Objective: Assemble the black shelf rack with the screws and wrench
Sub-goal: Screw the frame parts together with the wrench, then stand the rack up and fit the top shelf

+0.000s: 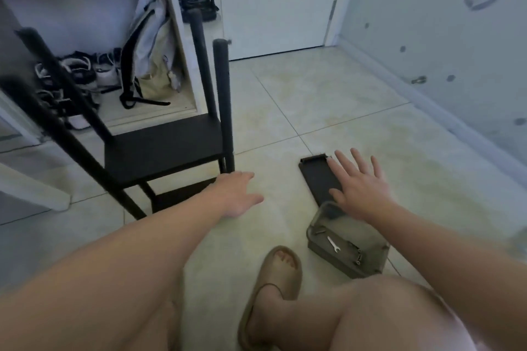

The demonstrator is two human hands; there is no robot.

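Note:
The black shelf rack [162, 151] stands on the tiled floor at the left, with several round black posts rising from a flat black shelf. My left hand [236, 194] hovers empty just right of the rack's near corner post, fingers loosely apart. A loose black shelf panel [316, 177] lies flat on the floor to the right. My right hand [359, 185] is spread open over its near end. A clear plastic box [346, 248] sits below that hand. It holds a small silver wrench [333, 243] and dark screws [356, 253].
A white open cabinet [94, 51] with shoes and a grey backpack [148, 43] stands behind the rack. A closed white door [276, 0] and a papered wall [456, 37] bound the floor. My bent knees and a tan sandal [273, 293] fill the foreground.

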